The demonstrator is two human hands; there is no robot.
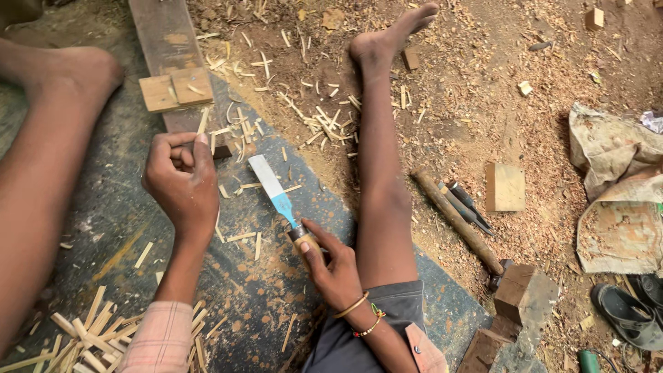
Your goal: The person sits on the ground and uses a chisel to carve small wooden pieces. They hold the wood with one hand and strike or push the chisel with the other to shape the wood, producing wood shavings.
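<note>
Sawdust and pale wood chips cover the dirt floor [483, 90] in the head view, with a dark, stained mat [276, 290] spread over it where the person sits, legs stretched out on either side. The right hand [335, 266], with bangles at the wrist, has its fingers wrapped around the wooden handle of a chisel [276, 197], whose flat steel blade, blue near the ferrule, lies low over the mat and points up and away toward the left hand. The left hand [181, 181] is curled shut, pinching a small dark piece of wood [219, 150] between thumb and fingers, just beyond the blade tip. A long dark plank [166, 41] runs away from that hand, with two small square pale blocks [175, 89] resting on it side by side. Thin split sticks [83, 338] lie heaped at the lower left of the mat, and more splinters are scattered between the legs. To the right of the right leg lie a long rough wooden mallet [456, 221], two dark-handled tools [466, 206] just beside it, a pale square block [505, 187], crumpled sacking [618, 200] and a dark sandal [627, 314].
</note>
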